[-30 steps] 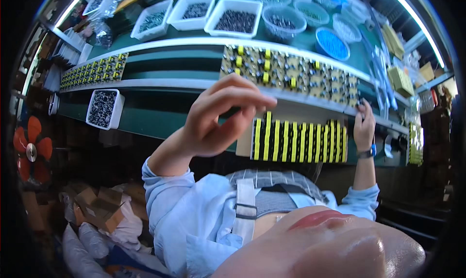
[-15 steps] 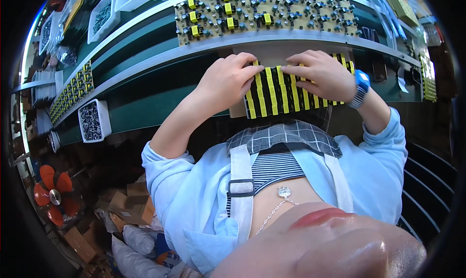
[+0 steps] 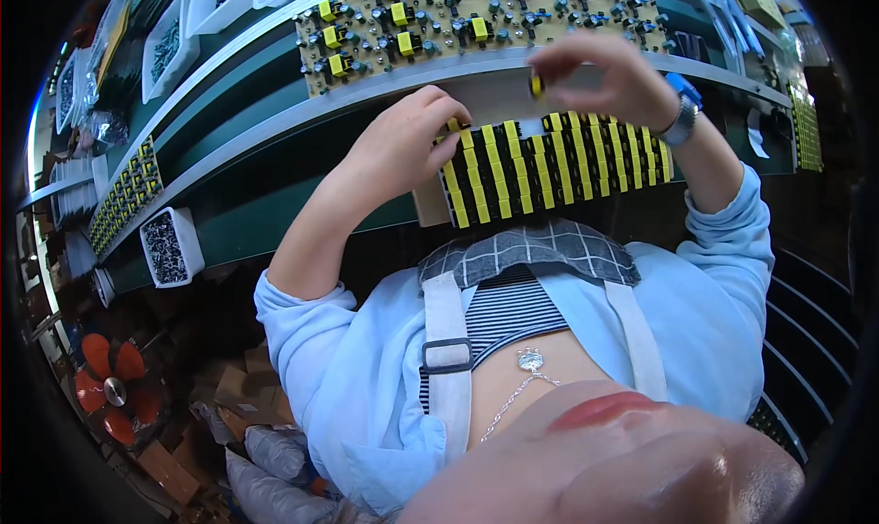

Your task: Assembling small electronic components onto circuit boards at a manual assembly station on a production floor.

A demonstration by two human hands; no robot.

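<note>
Black-yellow part (image 3: pixel 537 87) is pinched by right hand (image 3: pixel 623 85), near side of circuit-board panel (image 3: pixel 444 32); left hand (image 3: pixel 400 144) at same-side component rows (image 3: pixel 560 165), grip unclear.

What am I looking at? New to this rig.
No robot here: these are one person's bare hands. The left of two head-worn fisheye cameras looks down, so straight edges bend. A cardboard tray of yellow-and-black parts in rows lies at the near edge of the green bench; beyond it is a circuit-board panel crowded with components. The right hand, near the tray's far side, holds a single yellow-and-black piece. The left hand is at the tray's far left corner; whether it grips anything is unclear.
</note>
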